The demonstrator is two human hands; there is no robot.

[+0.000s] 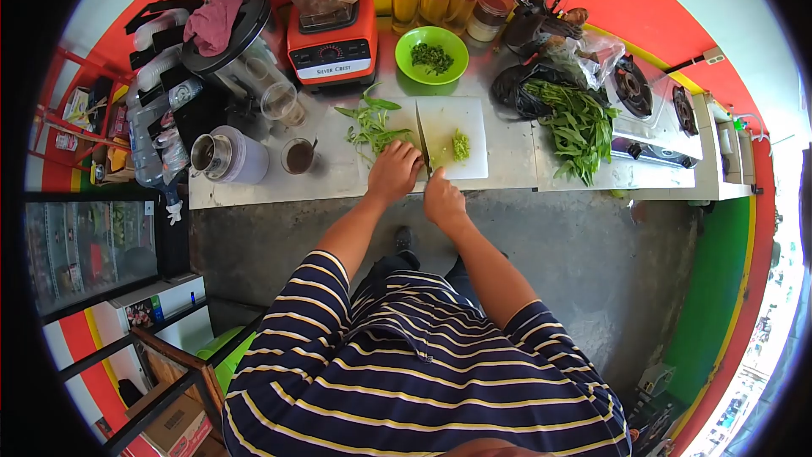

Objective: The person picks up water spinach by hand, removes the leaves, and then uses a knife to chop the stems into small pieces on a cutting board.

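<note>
I see my right hand (443,200) clenched on the knife (421,137), its blade running near to far across the white board (470,165) on the counter (507,171), while my left hand (395,171) presses the greens (372,129) just left of the blade

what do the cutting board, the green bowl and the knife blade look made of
Cutting board: likely plastic, matte white, uniformly flat. Green bowl: probably plastic, glossy bright lime. Knife blade: metal, thin, grey and shiny; its handle is hidden in the right hand.
</note>
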